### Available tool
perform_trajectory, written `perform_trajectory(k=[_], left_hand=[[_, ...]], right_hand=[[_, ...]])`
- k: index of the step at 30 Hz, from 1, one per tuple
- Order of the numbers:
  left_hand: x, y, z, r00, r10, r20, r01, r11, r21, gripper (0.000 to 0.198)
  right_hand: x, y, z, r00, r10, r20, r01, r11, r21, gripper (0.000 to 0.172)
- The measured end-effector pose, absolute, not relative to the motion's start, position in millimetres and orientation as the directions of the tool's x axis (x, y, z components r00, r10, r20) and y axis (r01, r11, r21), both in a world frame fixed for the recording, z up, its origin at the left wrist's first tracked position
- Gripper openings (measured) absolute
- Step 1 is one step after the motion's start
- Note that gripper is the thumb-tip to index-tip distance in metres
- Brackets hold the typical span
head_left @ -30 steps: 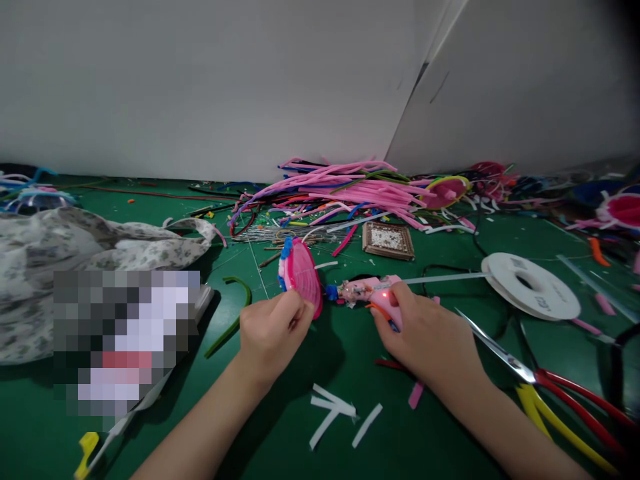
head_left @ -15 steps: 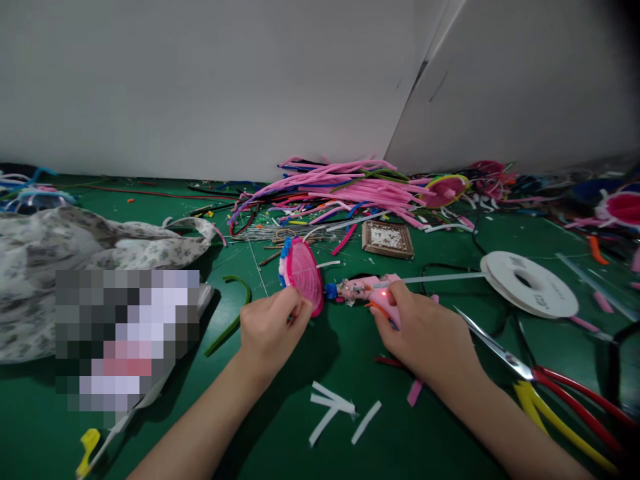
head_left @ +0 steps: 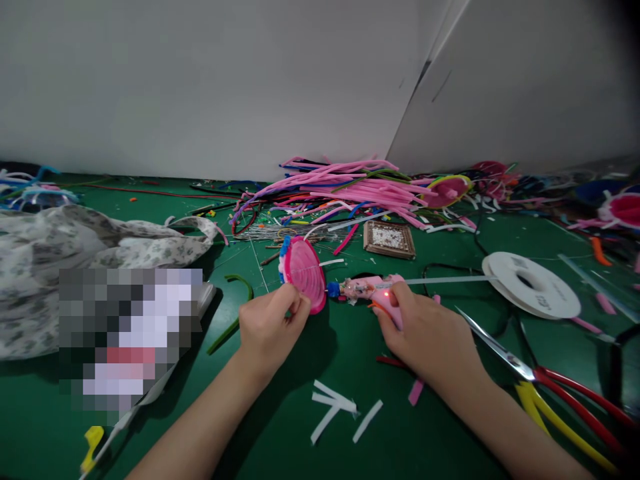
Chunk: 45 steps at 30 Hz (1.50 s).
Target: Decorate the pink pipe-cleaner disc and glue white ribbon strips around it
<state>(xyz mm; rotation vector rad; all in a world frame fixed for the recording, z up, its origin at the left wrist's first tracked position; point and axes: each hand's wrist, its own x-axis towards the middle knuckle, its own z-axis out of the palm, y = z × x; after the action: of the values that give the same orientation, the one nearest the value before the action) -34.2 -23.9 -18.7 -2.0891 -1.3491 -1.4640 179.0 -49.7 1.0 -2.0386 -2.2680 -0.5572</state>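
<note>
My left hand (head_left: 273, 320) is closed on the lower edge of a pink oval disc (head_left: 306, 272) made of coiled pipe cleaner, with blue and white trim along its left rim. My right hand (head_left: 425, 327) grips a pink hot glue gun (head_left: 380, 293) with a lit red light. Its blue-collared nozzle (head_left: 333, 290) points left and lies close to the disc's right edge; whether it touches, I cannot tell. A long translucent glue stick (head_left: 445, 280) sticks out of the gun's back.
Behind lies a heap of pink pipe cleaners (head_left: 360, 183) beside a small tray of white beads (head_left: 389, 239). To the right are a white ribbon spool (head_left: 550, 300) and red-handled scissors (head_left: 525, 370). White strips (head_left: 333, 403) lie in front; floral cloth (head_left: 100, 240) sits left.
Both hands keep their grips. The disc appears turned slightly more toward me, its right edge near the nozzle. The whole view has shifted a little.
</note>
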Motion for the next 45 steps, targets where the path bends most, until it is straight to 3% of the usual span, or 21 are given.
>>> perform_trajectory(k=[9, 15, 17, 19, 21, 24, 29, 38, 40, 45], left_hand=[[-39, -23, -15, 0.002, 0.490, 0.872, 0.810, -0.512, 0.286, 0.028], [-44, -23, -10, 0.004, 0.455, 0.890, 0.822, -0.509, 0.257, 0.028], [-47, -23, -8, 0.009, 0.423, 0.906, 0.829, -0.510, 0.230, 0.029], [-48, -23, -6, 0.015, 0.400, 0.916, 0.828, -0.519, 0.213, 0.029], [-49, -24, -5, 0.018, 0.394, 0.919, 0.821, -0.530, 0.211, 0.030], [-50, -24, -4, 0.018, 0.402, 0.916, 0.807, -0.547, 0.224, 0.030], [-49, -26, -2, 0.020, 0.413, 0.911, 0.790, -0.565, 0.239, 0.030], [-50, -25, -3, 0.010, 0.398, 0.917, 0.767, -0.591, 0.249, 0.031], [-50, -25, -3, 0.008, 0.398, 0.917, 0.763, -0.596, 0.252, 0.031], [-50, -27, -1, 0.008, 0.385, 0.923, 0.754, -0.609, 0.247, 0.032]], right_hand=[[178, -49, 1, -0.077, 0.970, 0.231, 0.975, 0.025, 0.219, 0.017], [184, -52, 8, -0.136, 0.934, 0.330, 0.976, 0.070, 0.206, 0.040], [181, -60, 13, -0.187, 0.899, 0.395, 0.981, 0.152, 0.118, 0.034], [172, -72, 15, -0.205, 0.894, 0.399, 0.963, 0.258, -0.083, 0.021], [159, -85, 16, -0.249, 0.916, 0.315, 0.887, 0.346, -0.306, 0.012], [141, -100, 15, -0.333, 0.935, 0.120, 0.808, 0.349, -0.475, 0.008], [128, -109, 13, -0.269, 0.961, -0.058, 0.831, 0.201, -0.519, 0.005], [105, -105, 2, -0.337, 0.934, -0.116, 0.860, 0.256, -0.440, 0.009], [103, -107, 4, -0.335, 0.934, -0.121, 0.840, 0.238, -0.487, 0.011], [112, -100, 13, -0.228, 0.971, -0.069, 0.643, 0.097, -0.759, 0.011]])
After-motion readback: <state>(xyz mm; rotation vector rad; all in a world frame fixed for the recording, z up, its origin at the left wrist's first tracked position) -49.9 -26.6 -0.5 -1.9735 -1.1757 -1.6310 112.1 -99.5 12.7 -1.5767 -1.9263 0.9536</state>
